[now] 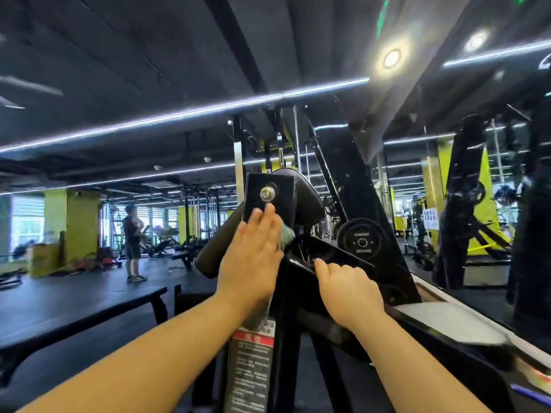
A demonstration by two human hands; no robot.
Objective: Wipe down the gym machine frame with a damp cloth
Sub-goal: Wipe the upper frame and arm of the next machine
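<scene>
The black gym machine frame rises in front of me, with a flat black plate at its top bearing a silver bolt. My left hand lies flat with straight fingers against the plate and upright, pressing a grey-green cloth onto the frame; only the cloth's edges show beside and below the palm. My right hand has its fingers curled over a black angled arm of the machine, just right of the upright.
A red and white label runs down the upright. A weight plate hangs behind the arm. A mirror wall is on the right, a low black bench on the left, and a person stands far off.
</scene>
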